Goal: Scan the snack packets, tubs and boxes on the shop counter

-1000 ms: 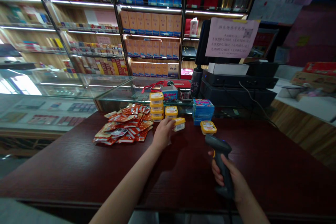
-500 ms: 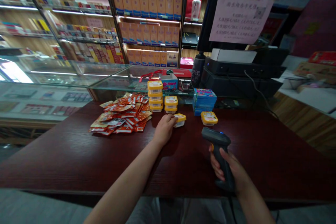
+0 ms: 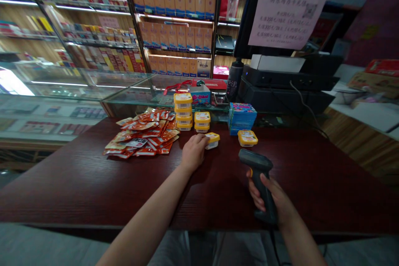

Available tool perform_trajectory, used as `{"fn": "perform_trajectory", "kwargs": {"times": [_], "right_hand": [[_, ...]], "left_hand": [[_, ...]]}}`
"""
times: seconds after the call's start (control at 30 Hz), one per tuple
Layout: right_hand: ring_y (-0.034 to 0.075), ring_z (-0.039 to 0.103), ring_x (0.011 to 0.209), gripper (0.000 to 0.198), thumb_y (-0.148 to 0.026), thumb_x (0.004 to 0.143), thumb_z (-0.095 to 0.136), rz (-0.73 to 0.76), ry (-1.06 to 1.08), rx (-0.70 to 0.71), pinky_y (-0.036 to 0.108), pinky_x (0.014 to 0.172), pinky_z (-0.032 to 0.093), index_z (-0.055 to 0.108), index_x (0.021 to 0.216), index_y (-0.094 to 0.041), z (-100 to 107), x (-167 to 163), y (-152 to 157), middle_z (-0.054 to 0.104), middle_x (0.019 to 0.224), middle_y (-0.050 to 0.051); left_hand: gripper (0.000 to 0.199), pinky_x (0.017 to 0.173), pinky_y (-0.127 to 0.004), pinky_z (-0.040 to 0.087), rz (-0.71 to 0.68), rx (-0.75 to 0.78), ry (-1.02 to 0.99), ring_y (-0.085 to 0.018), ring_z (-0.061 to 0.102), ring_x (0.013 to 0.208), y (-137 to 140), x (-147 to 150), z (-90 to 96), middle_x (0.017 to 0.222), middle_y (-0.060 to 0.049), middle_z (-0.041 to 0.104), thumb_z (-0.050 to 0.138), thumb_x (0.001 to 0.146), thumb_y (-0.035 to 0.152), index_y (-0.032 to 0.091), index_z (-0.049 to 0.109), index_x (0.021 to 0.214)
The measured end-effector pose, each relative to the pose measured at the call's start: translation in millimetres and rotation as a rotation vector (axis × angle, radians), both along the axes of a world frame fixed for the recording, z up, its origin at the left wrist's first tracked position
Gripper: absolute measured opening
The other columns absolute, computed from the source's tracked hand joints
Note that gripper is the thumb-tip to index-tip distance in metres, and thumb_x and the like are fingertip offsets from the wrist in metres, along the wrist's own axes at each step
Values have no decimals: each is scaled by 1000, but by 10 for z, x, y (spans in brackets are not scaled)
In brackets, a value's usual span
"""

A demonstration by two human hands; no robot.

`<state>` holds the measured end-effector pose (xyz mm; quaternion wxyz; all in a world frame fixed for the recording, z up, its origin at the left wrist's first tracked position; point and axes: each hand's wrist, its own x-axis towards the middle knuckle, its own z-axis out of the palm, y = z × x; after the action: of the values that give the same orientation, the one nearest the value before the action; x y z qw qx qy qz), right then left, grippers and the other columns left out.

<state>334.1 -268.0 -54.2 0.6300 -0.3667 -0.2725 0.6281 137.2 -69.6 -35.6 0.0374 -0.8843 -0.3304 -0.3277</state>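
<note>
My left hand (image 3: pixel 193 151) is closed around the left end of a small yellow-lidded tub (image 3: pixel 213 140), which is slightly tilted at the table's middle. My right hand (image 3: pixel 270 197) grips the handle of a dark barcode scanner (image 3: pixel 258 174), its head toward the left and a finger by the orange trigger. Beyond the scanner lies a single yellow-lidded tub (image 3: pixel 247 137). Behind my left hand stand a tall stack of the same tubs (image 3: pixel 183 111) and a shorter stack (image 3: pixel 202 121). Left of them is a heap of orange snack packets (image 3: pixel 143 135).
A stack of blue boxes (image 3: pixel 242 118) stands behind the single tub. At the back are a glass display case (image 3: pixel 131 91), a dark bottle (image 3: pixel 234 79) and a monitor with a paper notice (image 3: pixel 285 16). The scanner's cable (image 3: pixel 273 241) hangs over the front edge of the dark table (image 3: pixel 93 191).
The view has shifted slightly. My left hand stays on the tub and my right hand keeps the scanner in nearly the same place; the blue light on the scanner's top no longer shows.
</note>
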Motion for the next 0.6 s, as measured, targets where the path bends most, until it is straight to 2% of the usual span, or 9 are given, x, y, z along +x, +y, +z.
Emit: {"fn": "perform_trajectory", "kwargs": {"times": [0.1, 0.17, 0.4, 0.6], "right_hand": [[5, 41, 38, 35, -46, 79, 68, -50, 21, 1, 14, 31, 30, 62, 98, -18, -5, 9, 20, 53, 57, -4], [5, 40, 38, 36, -46, 77, 69, -89, 57, 6, 13, 32, 30, 63, 98, -17, 2, 19, 36, 53, 57, -4], [6, 36, 41, 40, -46, 79, 65, -220, 245, 46, 14, 34, 32, 63, 104, -15, 71, 87, 66, 47, 56, -5], [5, 35, 42, 36, -43, 77, 68, -276, 344, 59, 13, 35, 31, 63, 95, -13, 84, 134, 93, 44, 56, -6]], "left_hand": [[24, 77, -31, 49, 131, -28, 82, -19, 60, 88, -21, 4, 14, 109, -8, 62, 48, 88, 18, 20, 59, 109], [24, 74, -31, 49, 154, -45, 104, -19, 61, 85, -35, 2, 13, 110, -8, 61, 47, 88, 16, 18, 58, 109], [22, 84, -30, 50, -81, 21, 21, -18, 61, 96, -146, 92, 53, 110, -8, 61, 46, 89, 17, 19, 56, 108], [24, 81, -31, 51, -250, 14, 34, -18, 61, 93, -215, 515, 238, 110, -8, 61, 43, 90, 20, 19, 57, 109]]}}
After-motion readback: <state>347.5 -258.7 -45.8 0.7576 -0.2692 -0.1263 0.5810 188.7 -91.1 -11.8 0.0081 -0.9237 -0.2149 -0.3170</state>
